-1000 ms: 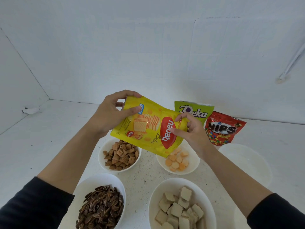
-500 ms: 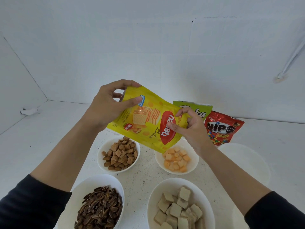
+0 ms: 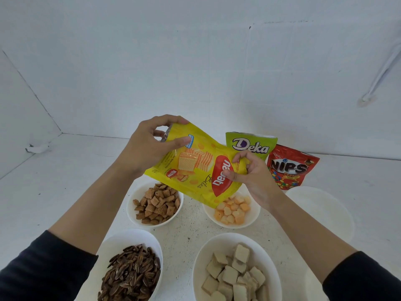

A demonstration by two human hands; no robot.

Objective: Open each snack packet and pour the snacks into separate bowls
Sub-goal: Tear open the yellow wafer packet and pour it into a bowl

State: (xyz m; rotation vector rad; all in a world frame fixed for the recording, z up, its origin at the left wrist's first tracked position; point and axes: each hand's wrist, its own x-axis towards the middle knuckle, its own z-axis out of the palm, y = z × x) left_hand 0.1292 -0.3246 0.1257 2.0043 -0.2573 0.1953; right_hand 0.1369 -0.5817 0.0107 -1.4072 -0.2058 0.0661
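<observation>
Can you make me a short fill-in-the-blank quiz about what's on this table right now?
1. Both hands, left hand and right hand, hold the ____ packet above the bowls.
2. The red packet stands right beside the ____ packet.
3. The bowl of dark seeds sits nearest the person's ____ sleeve.
4. The bowl nearest the red packet is ____.

Missing words: yellow; green; left; empty

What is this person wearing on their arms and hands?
Both hands, the left hand and the right hand, are bare: no gloves, rings or watch show. Each arm has a dark, nearly black sleeve, the left sleeve and the right sleeve, pushed up so the forearms are uncovered.
</observation>
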